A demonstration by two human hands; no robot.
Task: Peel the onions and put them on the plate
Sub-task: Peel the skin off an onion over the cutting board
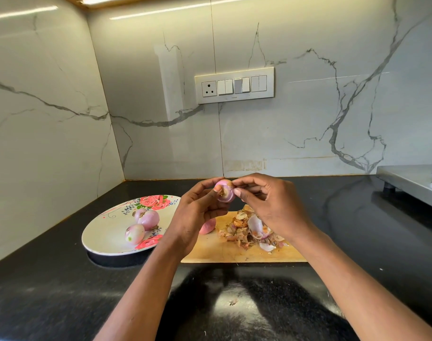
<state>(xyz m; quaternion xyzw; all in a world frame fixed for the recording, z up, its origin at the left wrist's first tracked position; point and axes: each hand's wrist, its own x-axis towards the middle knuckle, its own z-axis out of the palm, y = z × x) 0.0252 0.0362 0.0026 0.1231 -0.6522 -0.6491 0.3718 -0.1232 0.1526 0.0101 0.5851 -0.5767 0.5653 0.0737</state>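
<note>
While raised above the cutting board, held onion sits cupped in curled left hand, right hand pinching skin at its top. Two peeled onions on floral plate near counter's left edge. Peel pile mid-board; another onion at board's left edge.

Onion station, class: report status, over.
Left hand grips small pink onion; right hand pinches its skin. Two peeled onions on floral plate. Nothing obstructing.
</note>
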